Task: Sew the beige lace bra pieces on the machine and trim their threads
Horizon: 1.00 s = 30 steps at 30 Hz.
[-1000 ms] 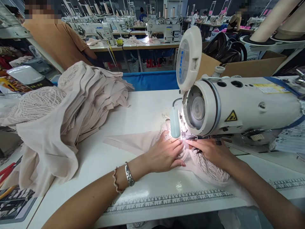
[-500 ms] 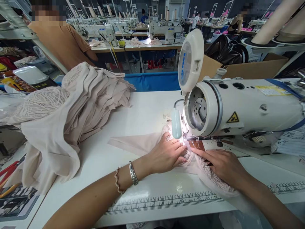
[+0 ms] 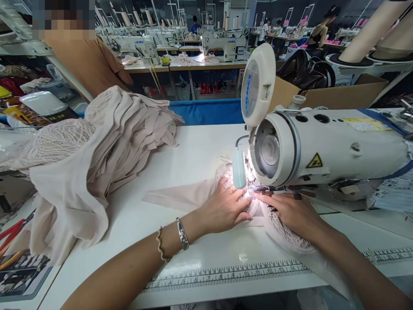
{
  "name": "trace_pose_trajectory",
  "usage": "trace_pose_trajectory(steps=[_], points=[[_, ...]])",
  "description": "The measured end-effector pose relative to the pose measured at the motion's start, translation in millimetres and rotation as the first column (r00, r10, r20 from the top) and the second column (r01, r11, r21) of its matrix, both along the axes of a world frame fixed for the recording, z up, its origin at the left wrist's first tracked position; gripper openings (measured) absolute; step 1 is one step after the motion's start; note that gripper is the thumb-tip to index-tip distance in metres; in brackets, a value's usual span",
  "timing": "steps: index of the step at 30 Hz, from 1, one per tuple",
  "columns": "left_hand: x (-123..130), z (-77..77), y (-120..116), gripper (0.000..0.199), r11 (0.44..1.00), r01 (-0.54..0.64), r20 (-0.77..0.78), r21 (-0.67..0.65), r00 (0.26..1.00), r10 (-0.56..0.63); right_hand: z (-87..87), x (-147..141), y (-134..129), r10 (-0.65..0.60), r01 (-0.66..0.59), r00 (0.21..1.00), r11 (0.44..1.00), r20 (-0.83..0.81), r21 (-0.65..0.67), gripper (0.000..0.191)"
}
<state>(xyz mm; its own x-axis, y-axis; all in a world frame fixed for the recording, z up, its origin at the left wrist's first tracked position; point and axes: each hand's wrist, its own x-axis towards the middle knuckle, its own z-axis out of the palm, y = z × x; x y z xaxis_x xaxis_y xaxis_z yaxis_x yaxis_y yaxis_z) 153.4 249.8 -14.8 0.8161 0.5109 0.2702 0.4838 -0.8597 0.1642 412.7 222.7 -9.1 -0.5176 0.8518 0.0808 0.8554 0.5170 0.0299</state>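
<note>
Head view: sewing workshop, rows of machines (image 3: 224, 46) across the top, co-worker (image 3: 80, 64) in brown shirt upper left. White table (image 3: 196, 148) mid-frame, ruler strip (image 3: 232, 274) along bottom. Fabric pile (image 3: 129, 125) at left; white sewing machine (image 3: 335, 137) at right, its head and pale green lamp (image 3: 239, 168) partly blocking the needle area. Garment piece (image 3: 272, 226) centre-right, below machine head: pale pink, lace plus smooth cloth, pointed flap toward left. Left hand (image 3: 226, 209) flat on it, fingers extended, thumb apart; right hand (image 3: 292, 213) over its lace, index extended, thumb hidden, can't tell if pinching.
</note>
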Motion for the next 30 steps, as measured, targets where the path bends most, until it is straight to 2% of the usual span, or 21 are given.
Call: trace_pose_trajectory(steps=[3,9,13,17,21,23,26,28,30], points=[[1,-0.2,0,0.052,1.0,-0.007,0.004,0.013,1.0,0.007,-0.9,0,1,-0.007,0.008,1.0,0.998,-0.028,0.06,0.073],[1,1.0,0,0.048,0.999,0.032,0.01,0.004,0.999,-0.032,-4.8,7,0,0.174,-0.155,0.981,0.97,-0.087,0.188,0.069],[0,1.5,2,0.048,1.0,0.001,0.008,-0.013,1.0,0.0,-5.2,6,4,0.205,-0.175,0.971,0.96,-0.125,0.218,0.066],[0,0.0,5,0.053,0.999,-0.03,-0.004,-0.018,1.0,0.03,1.0,-1,8,0.14,-0.122,0.984,0.981,-0.113,0.151,0.067],[1,-3.9,3,0.062,0.996,-0.068,-0.023,0.058,0.997,0.07,2.9,-4,12,0.058,-0.054,0.992,0.998,-0.113,0.045,0.066],[3,-5.6,0,0.053,0.993,-0.058,-0.019,0.103,0.998,0.06,-1.1,-2,14,0.02,-0.03,0.988,0.997,-0.154,-0.066,0.068],[5,-5.6,-4,0.027,0.993,0.032,-0.036,0.113,0.999,-0.028,-10.1,3,14,-0.059,0.014,0.983,0.969,-0.176,-0.247,0.072],[5,-4.4,-4,0.028,0.991,0.073,-0.053,0.109,0.996,-0.067,-14.3,6,13,-0.101,0.048,0.982,0.953,-0.163,-0.3,0.074],[4,-2.9,-2,0.027,0.991,0.066,-0.056,0.115,0.997,-0.06,-15.4,7,12,-0.107,0.054,0.98,0.955,-0.17,-0.29,0.075]])
